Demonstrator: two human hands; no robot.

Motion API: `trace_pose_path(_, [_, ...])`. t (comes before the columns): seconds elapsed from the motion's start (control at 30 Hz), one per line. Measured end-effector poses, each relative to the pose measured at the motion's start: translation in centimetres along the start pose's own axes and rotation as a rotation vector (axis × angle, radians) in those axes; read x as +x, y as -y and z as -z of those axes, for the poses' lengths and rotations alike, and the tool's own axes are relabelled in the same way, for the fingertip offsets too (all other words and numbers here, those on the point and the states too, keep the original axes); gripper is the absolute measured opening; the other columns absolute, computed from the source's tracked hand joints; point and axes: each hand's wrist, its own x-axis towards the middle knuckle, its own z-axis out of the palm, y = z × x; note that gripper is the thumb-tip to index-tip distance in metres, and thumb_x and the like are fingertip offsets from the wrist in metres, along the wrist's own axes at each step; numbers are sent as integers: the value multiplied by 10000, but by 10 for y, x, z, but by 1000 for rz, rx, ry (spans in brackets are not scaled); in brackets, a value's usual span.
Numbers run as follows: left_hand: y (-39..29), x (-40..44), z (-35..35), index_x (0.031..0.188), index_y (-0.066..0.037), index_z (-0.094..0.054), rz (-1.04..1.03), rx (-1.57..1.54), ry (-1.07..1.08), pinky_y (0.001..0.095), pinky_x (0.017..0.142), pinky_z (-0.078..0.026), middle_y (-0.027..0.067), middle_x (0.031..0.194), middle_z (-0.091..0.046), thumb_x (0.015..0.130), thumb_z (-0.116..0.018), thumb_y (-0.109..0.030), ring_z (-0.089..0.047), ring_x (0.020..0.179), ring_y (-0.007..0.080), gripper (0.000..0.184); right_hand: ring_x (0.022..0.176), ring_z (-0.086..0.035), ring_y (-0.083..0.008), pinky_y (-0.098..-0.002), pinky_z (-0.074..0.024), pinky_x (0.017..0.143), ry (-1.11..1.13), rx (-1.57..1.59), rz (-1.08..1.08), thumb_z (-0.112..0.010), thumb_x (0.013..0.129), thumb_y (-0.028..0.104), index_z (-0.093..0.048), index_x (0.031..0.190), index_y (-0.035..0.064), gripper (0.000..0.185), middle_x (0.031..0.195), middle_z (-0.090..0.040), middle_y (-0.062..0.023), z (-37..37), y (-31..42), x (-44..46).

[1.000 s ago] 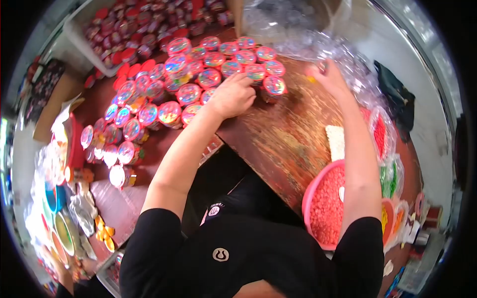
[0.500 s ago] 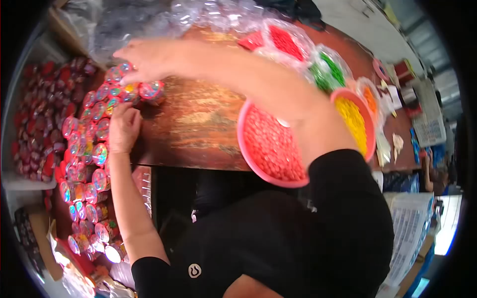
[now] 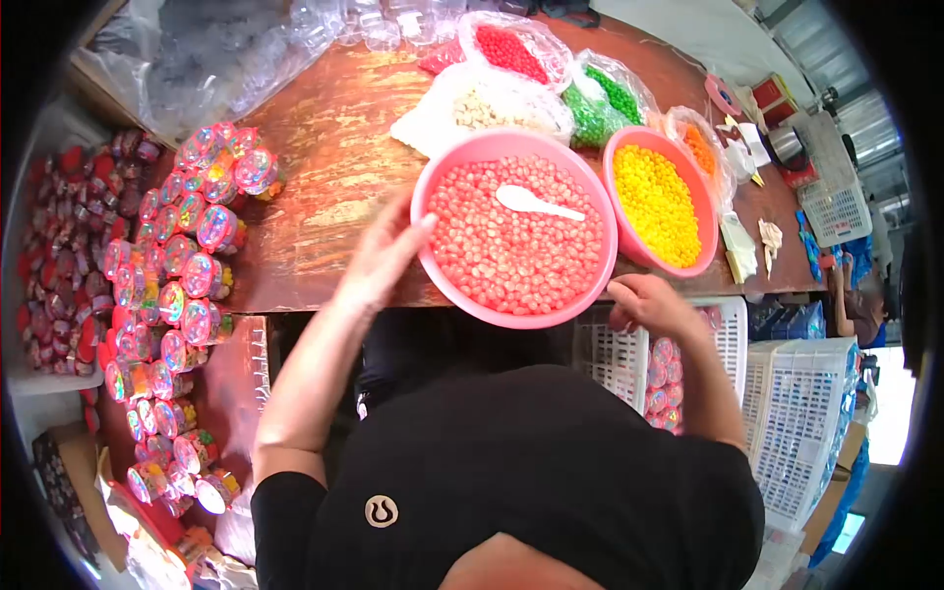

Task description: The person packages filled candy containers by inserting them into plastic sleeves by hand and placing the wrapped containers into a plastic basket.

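A pink basin full of small pink-red pellets sits at the table's front edge. A white plastic spoon lies on the pellets. My left hand grips the basin's left rim, thumb over the edge. At the lower right rim is my right hand, its fingers curled against the basin; part of its grip is hidden. A second pink basin with yellow pellets touches the first on the right. Behind them lie open plastic bags of red pellets, green pellets and pale pieces.
Filled round tubs with shiny lids stand in rows along the left. Beyond them is a bin of dark red-lidded containers. Empty clear plastic cups lie at the back. White crates stand at the lower right.
Both hands have come to the pink basin, my left from the tubs' near side and my right from the back tubs. The spoon and pale pieces now show. The view has shifted.
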Motion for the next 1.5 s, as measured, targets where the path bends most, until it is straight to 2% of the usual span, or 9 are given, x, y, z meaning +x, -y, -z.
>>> trace_pose_path(0.07, [27,12,-9,1297,-5,-402,227,-206,-65,344,896,-476,147,1163,-559,840,-608,-117,-558,1035,201,514,681,-652,-215,-325,-550,596,-21,487,99,-468,939,368,-319,1344,108,504,976,-620,-148,-21,-10,11])
trace_pose_path(0.27, [11,-5,-28,1322,-8,-368,154,-395,-126,358,884,-492,182,1196,-533,690,-433,120,-558,1053,246,648,1000,-588,-201,-349,-548,726,109,994,346,-529,892,204,-204,1405,167,608,1270,-476,-89,-50,-13,34])
trace_pose_path(0.47, [-1,-55,-5,1303,-2,-394,40,-391,-403,384,896,-493,210,1186,-532,606,-430,102,-558,1062,290,706,857,-614,-174,-307,-538,685,227,814,349,-536,889,160,-242,1404,138,593,1148,-543,-83,-55,30,35])
trace_pose_path(0.63, [-39,-55,40,1151,53,-502,-113,-248,-564,372,870,-494,181,1097,-586,608,-500,70,-595,973,288,543,765,-631,-188,-328,-552,649,376,864,522,-524,899,120,-249,1399,121,571,1052,-581,-110,-58,89,69])
trace_pose_path(0.87, [-83,-15,20,1263,43,-408,-181,-224,-403,410,966,-438,190,1237,-495,667,-473,82,-514,1124,314,601,790,-639,-195,-338,-564,644,277,926,610,-531,882,107,-314,1358,96,523,1066,-584,-118,-23,103,58])
trace_pose_path(1.0, [-88,27,-26,1239,59,-418,-98,-255,-259,393,961,-442,194,1224,-505,696,-480,69,-532,1100,307,547,814,-632,-198,-313,-565,629,33,874,633,-543,848,111,-436,1184,-11,373,998,-598,-134,18,80,28])
trace_pose_path(1.2, [-60,144,-102,1239,77,-393,20,-292,41,426,980,-438,229,1203,-509,654,-487,49,-523,1110,312,593,749,-653,-182,-323,-560,643,-122,979,609,-533,865,134,-477,1165,19,327,965,-633,-107,96,21,35])
trace_pose_path(1.33, [-24,225,-114,1127,51,-485,176,-454,40,401,887,-492,186,1042,-586,606,-493,85,-563,995,308,522,726,-646,-196,-344,-550,669,-228,917,577,-523,861,136,-497,1107,17,275,909,-632,-92,143,4,70])
trace_pose_path(1.5, [-11,291,-99,1078,43,-525,102,-378,22,417,862,-501,181,1022,-605,622,-520,65,-592,940,307,456,755,-642,-224,-364,-546,666,-221,914,587,-509,848,126,-489,1102,4,283,905,-618,-144,179,12,122])
